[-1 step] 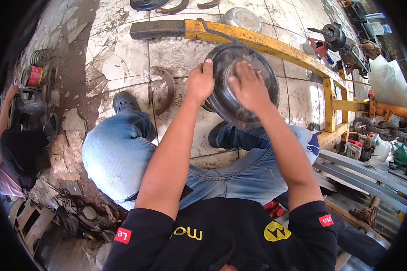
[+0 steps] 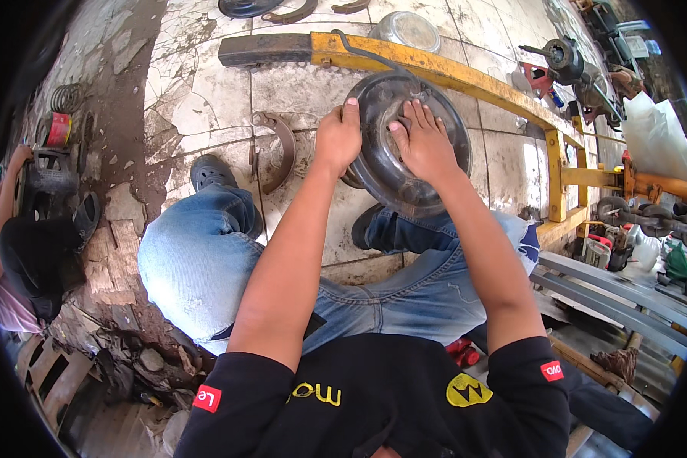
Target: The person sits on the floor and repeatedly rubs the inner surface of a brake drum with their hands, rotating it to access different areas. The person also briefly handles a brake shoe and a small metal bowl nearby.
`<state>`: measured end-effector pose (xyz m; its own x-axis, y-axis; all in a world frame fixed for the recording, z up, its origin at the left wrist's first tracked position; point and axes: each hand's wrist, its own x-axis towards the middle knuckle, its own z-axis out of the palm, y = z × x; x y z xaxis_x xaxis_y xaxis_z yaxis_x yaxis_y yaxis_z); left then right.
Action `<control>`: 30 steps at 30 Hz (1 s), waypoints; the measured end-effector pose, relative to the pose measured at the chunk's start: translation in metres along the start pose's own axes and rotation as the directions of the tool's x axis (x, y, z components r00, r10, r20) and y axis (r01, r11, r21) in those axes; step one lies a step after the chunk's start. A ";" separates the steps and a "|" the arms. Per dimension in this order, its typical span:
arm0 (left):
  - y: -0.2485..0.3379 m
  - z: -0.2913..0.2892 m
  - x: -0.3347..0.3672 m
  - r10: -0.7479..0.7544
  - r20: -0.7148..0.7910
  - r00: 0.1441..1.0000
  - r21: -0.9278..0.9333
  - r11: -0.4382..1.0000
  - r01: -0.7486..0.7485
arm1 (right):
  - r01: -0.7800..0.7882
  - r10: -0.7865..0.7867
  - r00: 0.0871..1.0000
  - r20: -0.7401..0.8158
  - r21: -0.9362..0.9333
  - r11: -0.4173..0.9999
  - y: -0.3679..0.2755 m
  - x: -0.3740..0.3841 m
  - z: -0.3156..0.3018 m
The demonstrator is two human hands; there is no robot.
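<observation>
A black, dished brake backing plate [image 2: 393, 183] is tilted above the floor between my knees. At its left rim, my left hand [image 2: 338, 139] grips it, thumb on top and the other fingers hidden. My right hand [image 2: 429, 151] lies flat on the plate's face, right of its centre, fingers stretched and a little apart. A thin black cable [image 2: 370, 55] runs by the plate's far edge and over the yellow frame. Left of my left hand, a curved brake shoe [image 2: 286, 151] rests on the tiles.
The yellow metal frame [image 2: 435, 69] crosses behind the plate, its post on the right. A round clear container [image 2: 406, 32] stands beyond it. More brake shoes [image 2: 294, 11] lie at the far edge. Metal rails [image 2: 611, 298] are at right. Another person's arm [image 2: 6, 198] shows at far left.
My right hand has shifted slightly to the right across the plate, its fingers spreading a little. My left hand and the plate have hardly moved.
</observation>
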<state>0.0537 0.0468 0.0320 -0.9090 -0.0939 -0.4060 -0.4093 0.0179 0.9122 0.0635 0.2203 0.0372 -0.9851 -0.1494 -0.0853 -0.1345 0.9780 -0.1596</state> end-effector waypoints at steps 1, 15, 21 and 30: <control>0.002 0.001 -0.004 -0.015 -0.002 1.000 -0.014 1.000 0.015 | 0.006 -0.006 1.000 0.008 -0.025 1.000 0.000 -0.001 0.006; 0.008 -0.002 0.001 -0.071 0.078 0.994 0.091 0.994 0.064 | -0.042 0.041 0.997 -0.059 -0.020 0.999 0.000 0.002 0.013; -0.006 0.004 0.011 0.002 0.030 1.000 0.012 1.000 -0.003 | -0.032 0.037 0.997 -0.072 0.068 0.997 -0.005 0.003 0.005; 0.005 0.002 0.008 -0.103 0.083 0.991 -0.054 0.993 0.108 | 0.256 -0.335 0.918 0.211 0.331 0.909 0.016 -0.052 -0.046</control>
<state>0.0443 0.0477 0.0331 -0.8652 -0.0123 -0.5013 -0.5003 -0.0463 0.8646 0.1074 0.2501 0.0842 -0.8370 -0.4956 -0.2322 -0.3385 0.8022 -0.4918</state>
